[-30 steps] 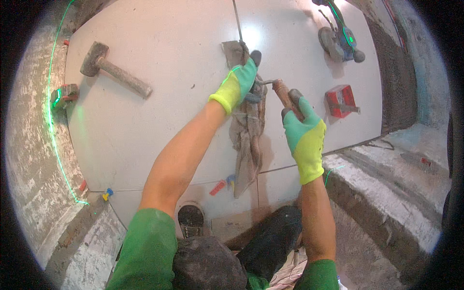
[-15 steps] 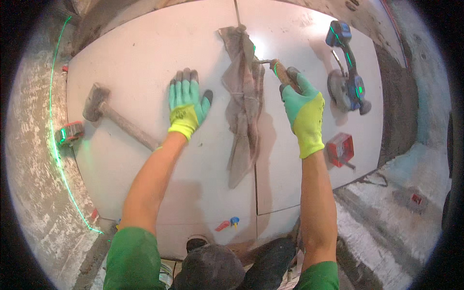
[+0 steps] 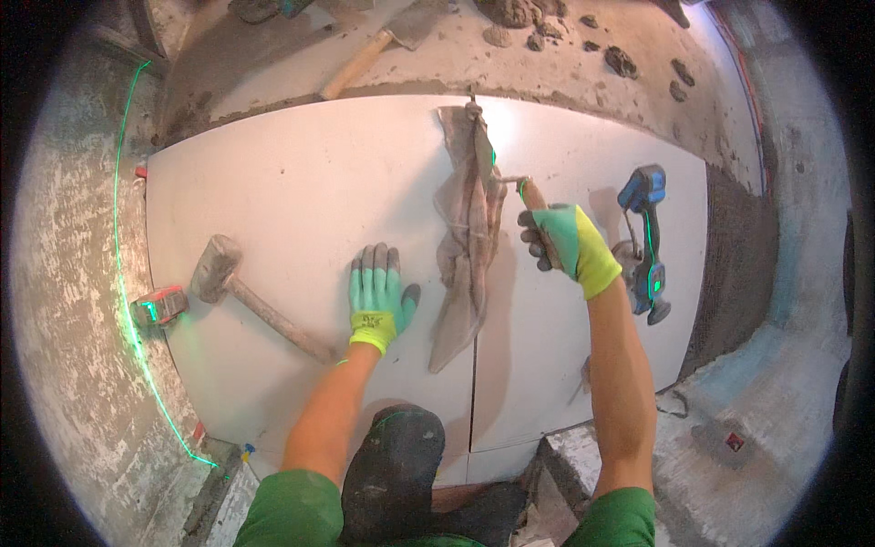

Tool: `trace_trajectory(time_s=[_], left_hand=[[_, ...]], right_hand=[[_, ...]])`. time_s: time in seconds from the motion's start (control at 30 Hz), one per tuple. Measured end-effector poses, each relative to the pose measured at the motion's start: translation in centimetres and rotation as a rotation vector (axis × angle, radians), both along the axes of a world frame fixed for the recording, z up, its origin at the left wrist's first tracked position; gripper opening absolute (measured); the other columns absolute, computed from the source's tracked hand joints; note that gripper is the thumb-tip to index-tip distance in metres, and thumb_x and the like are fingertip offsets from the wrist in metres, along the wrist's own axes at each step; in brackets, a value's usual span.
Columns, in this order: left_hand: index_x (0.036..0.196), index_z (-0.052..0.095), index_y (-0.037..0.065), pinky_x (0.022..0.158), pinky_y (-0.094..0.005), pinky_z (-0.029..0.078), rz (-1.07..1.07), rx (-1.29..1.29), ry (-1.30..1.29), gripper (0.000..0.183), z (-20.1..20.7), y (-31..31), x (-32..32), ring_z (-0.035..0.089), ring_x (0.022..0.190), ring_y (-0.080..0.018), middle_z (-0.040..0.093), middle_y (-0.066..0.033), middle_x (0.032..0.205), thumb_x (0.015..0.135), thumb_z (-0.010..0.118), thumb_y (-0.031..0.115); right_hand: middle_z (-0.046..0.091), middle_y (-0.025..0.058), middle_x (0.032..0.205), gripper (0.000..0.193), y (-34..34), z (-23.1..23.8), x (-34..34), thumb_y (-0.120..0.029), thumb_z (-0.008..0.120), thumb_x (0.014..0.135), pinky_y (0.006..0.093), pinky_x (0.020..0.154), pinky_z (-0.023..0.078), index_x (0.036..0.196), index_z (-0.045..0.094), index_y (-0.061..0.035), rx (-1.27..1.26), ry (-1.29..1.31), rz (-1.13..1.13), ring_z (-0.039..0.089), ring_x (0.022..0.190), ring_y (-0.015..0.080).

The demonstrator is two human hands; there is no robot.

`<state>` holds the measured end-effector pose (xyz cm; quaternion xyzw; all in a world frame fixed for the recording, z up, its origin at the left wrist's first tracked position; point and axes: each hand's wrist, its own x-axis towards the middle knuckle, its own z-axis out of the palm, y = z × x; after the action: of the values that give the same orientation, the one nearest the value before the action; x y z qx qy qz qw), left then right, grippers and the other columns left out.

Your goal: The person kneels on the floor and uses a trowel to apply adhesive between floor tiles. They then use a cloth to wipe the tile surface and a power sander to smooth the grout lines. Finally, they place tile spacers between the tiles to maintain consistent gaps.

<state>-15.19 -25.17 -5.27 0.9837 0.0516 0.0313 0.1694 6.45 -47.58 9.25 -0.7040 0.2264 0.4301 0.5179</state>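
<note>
My left hand (image 3: 375, 296), in a green and yellow work glove, lies flat on a large pale tile (image 3: 301, 173), fingers stretched out and holding nothing. My right hand (image 3: 572, 242), gloved alike, is closed around the wooden handle of a trowel (image 3: 533, 196). Its bent metal neck points toward a crumpled grey-brown cloth (image 3: 469, 214), and the blade cannot be made out. The cloth lies lengthwise along the joint between two tiles, between my hands. Left of my left hand rests a mallet (image 3: 219, 264) with a long handle reaching toward my forearm.
A blue and black battery-powered tool (image 3: 649, 246) with a round pad stands right of my right hand. Far off lie another wooden-handled tool (image 3: 360, 64) and mortar clumps (image 3: 622, 62). A red and black device (image 3: 159, 305) sits at the left edge, near a green laser line (image 3: 118, 246).
The view has shifted forward, showing more ground beyond the tiles. My knee now shows at the lower edge. My right hand keeps its hold on the handle, its fingers turned; my left stays flat.
</note>
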Motion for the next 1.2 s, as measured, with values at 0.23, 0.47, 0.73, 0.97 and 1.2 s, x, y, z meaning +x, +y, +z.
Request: trace_trajectory(time_s=[0.23,0.47,0.73,0.97,1.2], left_hand=[[0.143,0.043,-0.006,0.118,-0.0586,0.023,-0.023,-0.028,0.047,0.075,-0.4,0.3,-0.1,0.035,0.139,-0.0451,0.040,-0.0265,0.147,0.084,0.065,0.034],[0.139,0.046,-0.007,0.117,-0.0598,0.024,-0.019,-0.022,-0.014,0.072,-0.8,0.1,-0.5,0.037,0.137,-0.0455,0.042,-0.0269,0.146,0.084,0.065,0.035],[0.138,0.050,-0.006,0.118,-0.0583,0.024,0.000,-0.042,0.001,0.068,0.2,0.1,0.0,0.037,0.138,-0.0432,0.044,-0.0251,0.145,0.085,0.062,0.035],[0.140,0.048,-0.005,0.120,-0.0554,0.022,0.014,-0.030,-0.007,0.067,-0.4,-0.1,-0.4,0.036,0.140,-0.0420,0.043,-0.0239,0.148,0.089,0.059,0.037],[0.143,0.046,-0.003,0.120,-0.0529,0.023,0.021,0.020,-0.189,0.067,-2.1,0.0,-0.6,0.036,0.141,-0.0398,0.044,-0.0213,0.148,0.092,0.058,0.040]], right_hand=[[0.062,0.0060,0.075,0.019,5.1,-0.2,4.6,-0.019,0.066,0.089,0.0302,0.044,0.044,0.095,0.065,-0.0009,0.099,-0.305,-0.150,0.056,0.054,0.0145],[0.068,0.0101,0.087,0.027,8.5,11.5,19.8,-0.023,0.068,0.092,0.0315,0.058,0.053,0.108,0.065,-0.0009,0.505,-1.243,-0.058,0.063,0.069,0.0149],[0.068,0.0070,0.092,0.030,8.2,28.1,21.9,-0.024,0.067,0.093,0.0314,0.062,0.053,0.112,0.065,-0.0014,0.282,-1.490,-0.128,0.064,0.074,0.0147],[0.067,0.0059,0.091,0.027,4.3,35.9,12.3,-0.017,0.062,0.095,0.0302,0.064,0.052,0.116,0.064,-0.0007,0.139,-1.739,0.017,0.063,0.074,0.0149],[0.068,0.0069,0.086,0.023,-1.8,29.6,-7.9,-0.011,0.055,0.098,0.0303,0.064,0.053,0.112,0.065,0.0023,-0.702,-2.193,0.395,0.066,0.073,0.0171]])
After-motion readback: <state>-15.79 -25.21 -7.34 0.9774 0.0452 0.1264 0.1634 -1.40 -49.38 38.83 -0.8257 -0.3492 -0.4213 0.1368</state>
